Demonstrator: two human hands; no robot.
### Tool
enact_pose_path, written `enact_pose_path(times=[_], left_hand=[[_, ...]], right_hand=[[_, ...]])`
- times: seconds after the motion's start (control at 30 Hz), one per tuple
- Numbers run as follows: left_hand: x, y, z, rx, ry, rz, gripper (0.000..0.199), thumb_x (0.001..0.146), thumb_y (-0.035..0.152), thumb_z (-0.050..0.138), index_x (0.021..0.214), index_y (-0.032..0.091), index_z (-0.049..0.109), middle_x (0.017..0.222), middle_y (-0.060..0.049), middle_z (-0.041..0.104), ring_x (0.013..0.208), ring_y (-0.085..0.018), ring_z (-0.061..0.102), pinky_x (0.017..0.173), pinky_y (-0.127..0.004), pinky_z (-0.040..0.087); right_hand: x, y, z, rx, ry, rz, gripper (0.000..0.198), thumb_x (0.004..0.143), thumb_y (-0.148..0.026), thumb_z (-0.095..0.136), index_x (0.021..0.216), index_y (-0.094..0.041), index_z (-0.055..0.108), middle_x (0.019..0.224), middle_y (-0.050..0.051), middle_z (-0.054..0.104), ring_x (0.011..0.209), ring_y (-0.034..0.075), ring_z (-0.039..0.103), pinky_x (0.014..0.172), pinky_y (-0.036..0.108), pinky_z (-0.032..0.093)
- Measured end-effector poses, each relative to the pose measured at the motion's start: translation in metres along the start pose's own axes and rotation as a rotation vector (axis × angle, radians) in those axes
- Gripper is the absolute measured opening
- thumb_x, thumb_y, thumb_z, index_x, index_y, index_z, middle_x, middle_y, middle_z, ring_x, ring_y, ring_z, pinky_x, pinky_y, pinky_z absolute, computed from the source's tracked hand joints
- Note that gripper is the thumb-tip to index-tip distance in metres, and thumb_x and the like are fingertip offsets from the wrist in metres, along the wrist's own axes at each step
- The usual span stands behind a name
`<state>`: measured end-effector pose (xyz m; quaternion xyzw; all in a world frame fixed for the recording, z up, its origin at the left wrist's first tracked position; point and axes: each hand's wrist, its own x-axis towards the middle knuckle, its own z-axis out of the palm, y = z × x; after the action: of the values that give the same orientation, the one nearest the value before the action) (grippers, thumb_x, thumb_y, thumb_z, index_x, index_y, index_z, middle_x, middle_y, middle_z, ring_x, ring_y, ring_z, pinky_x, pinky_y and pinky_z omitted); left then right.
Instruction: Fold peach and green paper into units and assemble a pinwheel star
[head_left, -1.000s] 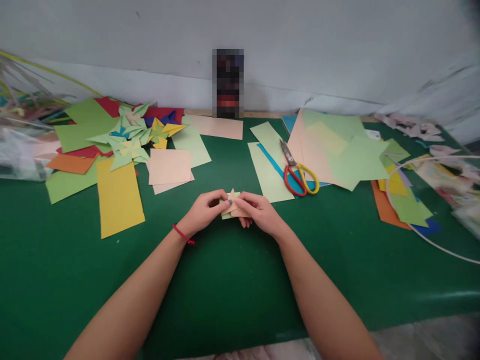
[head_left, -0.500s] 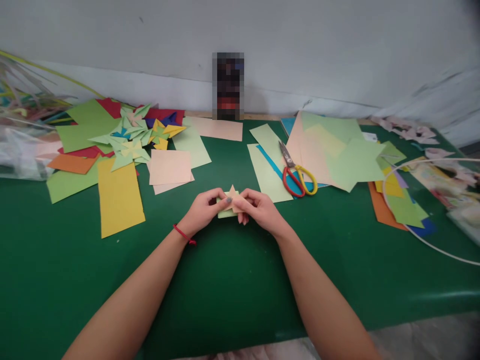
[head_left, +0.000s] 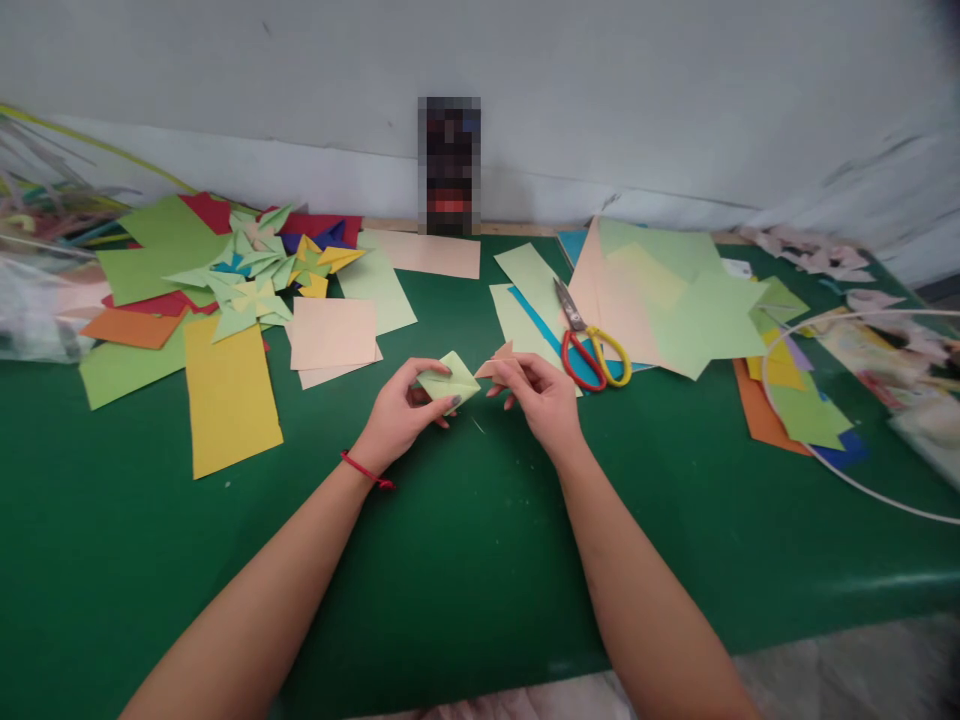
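Between the thumb and fingers of my left hand (head_left: 401,405) is a folded light green paper piece (head_left: 451,380), its creased face turned up and one corner pointing right. My right hand (head_left: 538,390) pinches a small folded pink paper piece (head_left: 496,362), partly hidden by the fingers. The pink piece's left tip comes close to the green corner; I cannot tell if they touch. Both hands are held over the green tabletop (head_left: 450,560). To the right of my right hand lie scissors (head_left: 592,345) with one red and one yellow handle.
Folded paper stars (head_left: 255,290) and coloured sheets lie at the left, beside a yellow sheet (head_left: 232,400). Pink squares (head_left: 334,333) sit left of centre. Pale green sheets (head_left: 682,290) spread right of the scissors. A pixelated upright object (head_left: 450,165) leans against the wall.
The pink piece has come away from atop the green one and moved right with my right hand. My left hand now holds the green piece alone, turned corner to the right.
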<state>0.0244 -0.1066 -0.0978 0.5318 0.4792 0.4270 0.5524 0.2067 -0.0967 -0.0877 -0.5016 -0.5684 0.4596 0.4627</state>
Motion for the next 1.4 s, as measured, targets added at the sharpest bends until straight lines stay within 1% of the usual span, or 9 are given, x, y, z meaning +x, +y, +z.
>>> enact_pose_path(times=[0.2, 0.37, 0.57, 0.8, 1.0, 1.07, 1.2, 1.3, 1.4], left_hand=[[-0.0004, 0.0002, -0.0006, 0.032, 0.005, 0.027, 0.029, 0.071, 0.026, 0.065, 0.096, 0.020, 0.053, 0.093, -0.002, 0.057, 0.067, -0.010, 0.057, 0.057, -0.026, 0.055], [-0.0001, -0.0015, -0.0008, 0.035, -0.008, 0.033, 0.031, 0.071, 0.030, 0.065, 0.098, 0.020, 0.054, 0.100, -0.004, 0.055, 0.072, -0.012, 0.057, 0.060, -0.028, 0.055], [-0.0010, -0.0015, -0.0005, 0.056, 0.010, 0.059, 0.033, 0.071, 0.031, 0.064, 0.100, 0.020, 0.053, 0.101, -0.004, 0.056, 0.073, -0.013, 0.057, 0.062, -0.029, 0.054], [-0.0006, -0.0038, -0.0010, 0.093, 0.023, 0.100, 0.030, 0.073, 0.030, 0.063, 0.101, 0.021, 0.055, 0.104, -0.005, 0.057, 0.079, -0.014, 0.058, 0.064, -0.027, 0.053], [-0.0004, -0.0054, -0.0014, 0.082, 0.041, 0.107, 0.030, 0.073, 0.028, 0.063, 0.101, 0.021, 0.055, 0.101, -0.005, 0.059, 0.081, -0.014, 0.058, 0.067, -0.027, 0.052], [-0.0004, -0.0053, -0.0010, 0.075, 0.046, 0.107, 0.030, 0.073, 0.029, 0.063, 0.101, 0.021, 0.055, 0.100, -0.005, 0.059, 0.080, -0.014, 0.058, 0.066, -0.027, 0.052], [-0.0002, -0.0048, -0.0003, 0.074, 0.046, 0.098, 0.031, 0.072, 0.030, 0.063, 0.101, 0.021, 0.055, 0.100, -0.005, 0.058, 0.075, -0.013, 0.056, 0.057, -0.025, 0.053], [-0.0001, -0.0042, 0.0000, 0.072, 0.043, 0.095, 0.030, 0.072, 0.031, 0.063, 0.100, 0.021, 0.056, 0.098, -0.005, 0.057, 0.074, -0.014, 0.055, 0.054, -0.024, 0.053], [-0.0002, -0.0035, -0.0001, 0.072, 0.041, 0.102, 0.029, 0.072, 0.030, 0.063, 0.099, 0.021, 0.056, 0.101, -0.005, 0.056, 0.075, -0.013, 0.055, 0.055, -0.025, 0.054]], right_hand=[[-0.0017, 0.0014, 0.0023, -0.029, -0.003, -0.038, 0.024, 0.078, -0.040, 0.056, 0.087, -0.019, 0.060, 0.079, 0.003, 0.065, 0.060, 0.012, 0.059, 0.048, 0.023, 0.044], [-0.0045, 0.0016, 0.0032, -0.121, -0.030, -0.072, 0.022, 0.079, -0.039, 0.055, 0.088, -0.020, 0.060, 0.077, 0.002, 0.065, 0.062, 0.013, 0.059, 0.057, 0.026, 0.048], [-0.0048, 0.0031, 0.0035, -0.106, -0.054, -0.069, 0.022, 0.079, -0.039, 0.056, 0.090, -0.021, 0.059, 0.080, 0.002, 0.065, 0.063, 0.013, 0.060, 0.057, 0.026, 0.049], [-0.0055, 0.0036, 0.0026, -0.169, -0.087, -0.065, 0.023, 0.078, -0.042, 0.056, 0.089, -0.021, 0.059, 0.074, 0.001, 0.063, 0.060, 0.013, 0.059, 0.059, 0.027, 0.048], [-0.0054, 0.0031, 0.0034, -0.201, -0.149, -0.066, 0.024, 0.082, -0.043, 0.051, 0.089, -0.022, 0.060, 0.072, 0.000, 0.063, 0.051, 0.011, 0.053, 0.055, 0.025, 0.045], [-0.0051, 0.0033, 0.0035, -0.234, -0.173, -0.076, 0.027, 0.085, -0.043, 0.044, 0.091, -0.022, 0.060, 0.073, 0.000, 0.063, 0.049, 0.010, 0.051, 0.054, 0.024, 0.044], [-0.0046, 0.0046, 0.0030, -0.265, -0.184, -0.064, 0.035, 0.090, -0.044, 0.032, 0.093, -0.021, 0.059, 0.069, 0.000, 0.063, 0.046, 0.010, 0.049, 0.052, 0.024, 0.042], [-0.0045, 0.0054, 0.0024, -0.272, -0.193, -0.051, 0.036, 0.090, -0.045, 0.032, 0.091, -0.021, 0.058, 0.063, -0.001, 0.061, 0.044, 0.010, 0.048, 0.052, 0.024, 0.041], [-0.0048, 0.0052, 0.0025, -0.275, -0.222, -0.039, 0.035, 0.090, -0.044, 0.033, 0.088, -0.020, 0.058, 0.061, -0.001, 0.061, 0.044, 0.010, 0.047, 0.051, 0.023, 0.040]])
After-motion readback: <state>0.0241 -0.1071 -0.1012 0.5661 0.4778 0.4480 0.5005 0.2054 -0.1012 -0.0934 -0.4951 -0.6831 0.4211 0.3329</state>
